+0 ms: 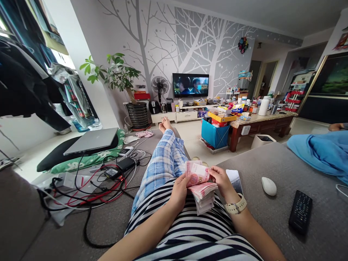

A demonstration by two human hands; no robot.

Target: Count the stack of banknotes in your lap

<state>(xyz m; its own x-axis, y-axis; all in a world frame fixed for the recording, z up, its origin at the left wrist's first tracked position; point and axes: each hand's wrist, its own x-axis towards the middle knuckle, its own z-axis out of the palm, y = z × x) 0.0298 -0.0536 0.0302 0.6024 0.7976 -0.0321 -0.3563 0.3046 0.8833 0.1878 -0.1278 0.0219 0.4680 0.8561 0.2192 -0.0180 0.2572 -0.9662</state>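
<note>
my left hand (179, 191) and right hand (222, 182) pinch pink notes (198, 174) to hold them up; a pile (204, 200) sits handy below.

Banknotes (202, 191) are pink; shirt (187, 232) striped; trousers (160, 159) blue plaid.

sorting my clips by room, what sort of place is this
Most likely the living room of a home: there is a grey sofa, a TV across from it, and a crowded table in front.
</note>
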